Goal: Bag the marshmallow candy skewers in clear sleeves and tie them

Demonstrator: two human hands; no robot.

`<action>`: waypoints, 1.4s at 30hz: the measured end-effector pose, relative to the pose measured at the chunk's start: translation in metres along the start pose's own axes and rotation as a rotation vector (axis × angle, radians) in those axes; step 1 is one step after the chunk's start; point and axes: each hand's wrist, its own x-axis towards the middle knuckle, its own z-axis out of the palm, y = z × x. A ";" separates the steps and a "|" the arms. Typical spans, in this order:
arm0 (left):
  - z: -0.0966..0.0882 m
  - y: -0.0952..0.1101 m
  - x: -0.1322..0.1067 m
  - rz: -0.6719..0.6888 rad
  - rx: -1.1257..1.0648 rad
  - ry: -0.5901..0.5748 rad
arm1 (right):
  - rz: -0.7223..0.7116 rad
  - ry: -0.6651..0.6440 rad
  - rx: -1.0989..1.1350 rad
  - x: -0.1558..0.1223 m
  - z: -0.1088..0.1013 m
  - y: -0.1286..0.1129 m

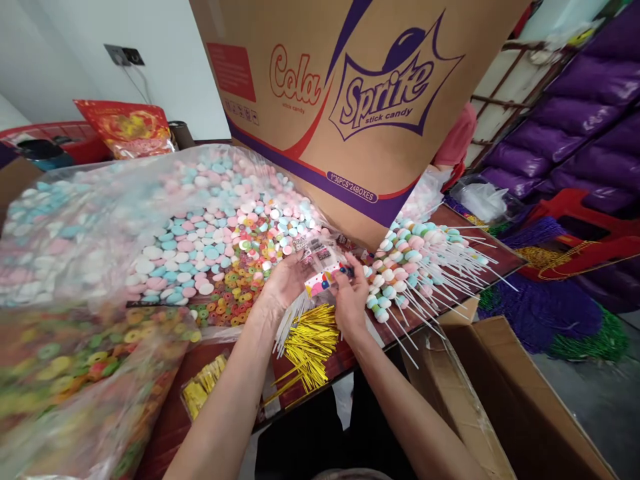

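Note:
Both hands are together over the table's front edge, holding a small clear plastic bag [320, 277] with a colourful dotted print along its bottom. My left hand [286, 283] grips its left side. On the right side, my right hand [351, 299] has its fingers closed on it. I cannot make out anything inside the bag. Just below lies a pile of gold twist ties [314, 343], with white sticks [294, 325] beside it. To the right are many candy skewers [400, 263] of pastel sweets on white sticks. Ring gummies [233, 293] and pastel round candies [187, 250] spread to the left.
A tall cardboard carton [310, 147] stands behind the hands. A filled bag of ring gummies [90, 380] and a pack of twist ties [204, 385] lie at lower left. An open cardboard box [520, 393] sits below right. Another person's pink sleeve [456, 140] shows behind the carton.

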 end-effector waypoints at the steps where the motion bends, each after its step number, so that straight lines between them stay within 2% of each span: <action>1: -0.001 0.001 0.003 -0.011 0.002 0.018 | 0.047 0.003 0.010 -0.002 0.005 0.004; 3: -0.003 0.003 0.006 -0.025 0.004 0.029 | 0.124 0.012 0.028 -0.003 0.008 0.006; 5: -0.005 0.005 0.007 -0.023 0.006 0.020 | 0.108 -0.054 -0.053 -0.002 0.004 0.002; 8: -0.002 0.008 0.007 -0.015 0.051 0.036 | 0.053 -0.179 -0.367 0.003 -0.008 -0.011; 11: 0.005 0.010 0.007 0.006 0.132 0.118 | -0.005 -0.300 -0.735 0.006 -0.018 -0.025; 14: 0.010 0.012 0.008 0.053 0.184 0.196 | -0.032 -0.419 -0.999 0.005 -0.022 -0.035; 18: 0.008 0.017 0.000 0.171 0.255 0.288 | -0.017 -0.418 -1.205 0.001 -0.029 -0.045; 20: 0.004 0.020 -0.011 0.251 0.282 0.286 | -0.065 -0.381 -1.158 -0.002 -0.036 -0.049; 23: 0.003 0.018 -0.030 0.259 0.207 0.203 | -0.154 -0.321 -0.801 -0.008 -0.043 -0.050; 25: 0.006 0.012 -0.041 0.180 0.119 0.152 | -0.146 -0.359 -0.482 -0.015 -0.042 -0.046; 27: 0.008 0.004 -0.048 0.139 0.060 0.141 | -0.082 -0.473 -0.246 -0.024 -0.038 -0.040; 29: 0.010 -0.006 -0.054 0.145 0.021 0.147 | -0.036 -0.524 -0.130 -0.033 -0.034 -0.034; 31: 0.009 -0.016 -0.061 0.157 0.021 0.137 | -0.040 -0.440 -0.121 -0.039 -0.034 -0.030; 33: 0.008 -0.027 -0.070 0.193 0.077 0.175 | -0.137 -0.296 -0.249 -0.040 -0.040 -0.030; 35: 0.009 -0.039 -0.080 0.241 0.172 0.254 | -0.335 -0.214 -0.504 -0.039 -0.049 -0.033; 37: 0.013 -0.053 -0.089 0.240 0.240 0.257 | -0.570 -0.215 -0.791 -0.038 -0.058 -0.037; 39: 0.020 -0.065 -0.093 0.229 0.232 0.185 | -0.753 -0.262 -0.993 -0.039 -0.064 -0.039; 42: 0.028 -0.079 -0.090 0.239 0.118 0.162 | -0.851 -0.312 -1.041 -0.045 -0.071 -0.035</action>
